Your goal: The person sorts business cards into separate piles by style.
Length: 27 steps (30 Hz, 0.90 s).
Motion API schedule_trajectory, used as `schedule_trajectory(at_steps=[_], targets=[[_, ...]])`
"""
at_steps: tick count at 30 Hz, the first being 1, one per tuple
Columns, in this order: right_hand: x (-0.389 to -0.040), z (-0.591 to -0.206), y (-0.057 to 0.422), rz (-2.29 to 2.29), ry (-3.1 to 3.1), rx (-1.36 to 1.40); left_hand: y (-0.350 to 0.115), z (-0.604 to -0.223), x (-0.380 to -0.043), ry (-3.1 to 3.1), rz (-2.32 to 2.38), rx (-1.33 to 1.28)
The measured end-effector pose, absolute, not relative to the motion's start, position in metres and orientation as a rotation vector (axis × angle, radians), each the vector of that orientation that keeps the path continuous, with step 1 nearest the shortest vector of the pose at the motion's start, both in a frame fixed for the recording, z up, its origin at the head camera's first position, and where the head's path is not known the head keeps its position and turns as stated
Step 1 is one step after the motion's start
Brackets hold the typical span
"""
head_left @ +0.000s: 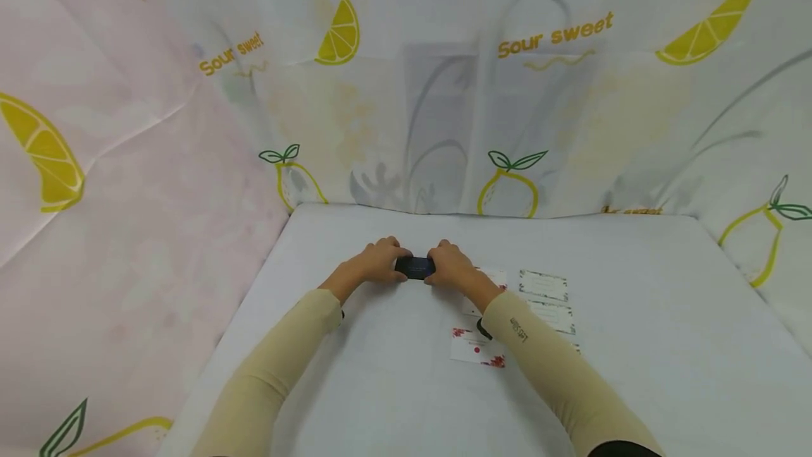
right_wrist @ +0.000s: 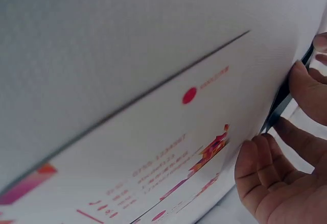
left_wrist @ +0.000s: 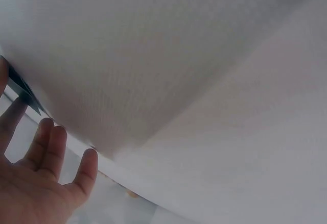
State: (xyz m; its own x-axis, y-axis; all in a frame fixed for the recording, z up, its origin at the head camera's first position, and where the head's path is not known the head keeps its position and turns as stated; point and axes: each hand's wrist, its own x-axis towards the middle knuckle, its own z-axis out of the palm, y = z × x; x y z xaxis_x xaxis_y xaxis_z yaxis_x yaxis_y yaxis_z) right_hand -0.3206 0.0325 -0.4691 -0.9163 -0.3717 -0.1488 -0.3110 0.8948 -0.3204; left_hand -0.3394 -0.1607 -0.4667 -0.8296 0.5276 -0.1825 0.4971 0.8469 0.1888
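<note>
At the bottom of the head view, two beige sleeves (head_left: 558,379) reach up from the lower left and lower right across a white table (head_left: 355,393). Right of centre, inside the right forearm, lies a card with red corners (head_left: 466,351); beyond that forearm, further right, are two pale bordered cards (head_left: 543,286), one above the other, the lower partly covered by the sleeve. Just below the middle of the frame is a dark card (head_left: 415,268), with the left hand (head_left: 380,261) at its left end and the right hand (head_left: 452,264) at its right, each pinching it between thumb and fingers. In the left wrist view, the outer fingers stand apart from the dark card, slightly spread. Behind the table's far edge, a lemon-printed cloth (head_left: 368,118) fills the top of the head view.
</note>
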Motion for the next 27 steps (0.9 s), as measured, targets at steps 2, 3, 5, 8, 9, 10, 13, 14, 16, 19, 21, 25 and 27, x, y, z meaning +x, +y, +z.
schedule_trajectory(at_steps=[2,3,5,8,9,10,13,14,16,19,21,25,27], targets=[[-0.3210,-0.4679,0.0322,-0.447,2.858,-0.514,-0.1606,-0.4650,-0.3401,2.789,0.215,0.765],[-0.3211,-0.4673,0.0321,-0.446,2.861,-0.515,-0.1607,-0.4645,-0.3405,2.786,0.225,0.757],[-0.3209,-0.4663,0.0321,-0.449,2.856,-0.517,-0.1609,-0.4643,-0.3412,2.779,0.243,0.744],[-0.3203,-0.4663,0.0325,-0.460,2.837,-0.516,-0.1618,-0.4670,-0.3412,2.773,0.261,0.728],[-0.3201,-0.4666,0.0329,-0.469,2.832,-0.511,-0.1623,-0.4681,-0.3410,2.772,0.266,0.723],[-0.3200,-0.4669,0.0331,-0.481,2.828,-0.500,-0.1624,-0.4687,-0.3406,2.773,0.276,0.716],[-0.3205,-0.4686,0.0332,-0.506,2.827,-0.477,-0.1630,-0.4708,-0.3396,2.777,0.295,0.695],[-0.3206,-0.4696,0.0330,-0.509,2.829,-0.474,-0.1631,-0.4708,-0.3393,2.779,0.300,0.687],[-0.3209,-0.4711,0.0322,-0.507,2.833,-0.479,-0.1636,-0.4696,-0.3388,2.782,0.298,0.668],[-0.3219,-0.4726,0.0303,-0.506,2.841,-0.505,-0.1649,-0.4673,-0.3392,2.789,0.280,0.637],[-0.3225,-0.4725,0.0292,-0.524,2.839,-0.507,-0.1650,-0.4664,-0.3398,2.789,0.283,0.620],[-0.3229,-0.4719,0.0285,-0.574,2.829,-0.463,-0.1622,-0.4678,-0.3420,2.764,0.321,0.619],[-0.3220,-0.4720,0.0287,-0.591,2.823,-0.446,-0.1609,-0.4692,-0.3426,2.752,0.330,0.616]])
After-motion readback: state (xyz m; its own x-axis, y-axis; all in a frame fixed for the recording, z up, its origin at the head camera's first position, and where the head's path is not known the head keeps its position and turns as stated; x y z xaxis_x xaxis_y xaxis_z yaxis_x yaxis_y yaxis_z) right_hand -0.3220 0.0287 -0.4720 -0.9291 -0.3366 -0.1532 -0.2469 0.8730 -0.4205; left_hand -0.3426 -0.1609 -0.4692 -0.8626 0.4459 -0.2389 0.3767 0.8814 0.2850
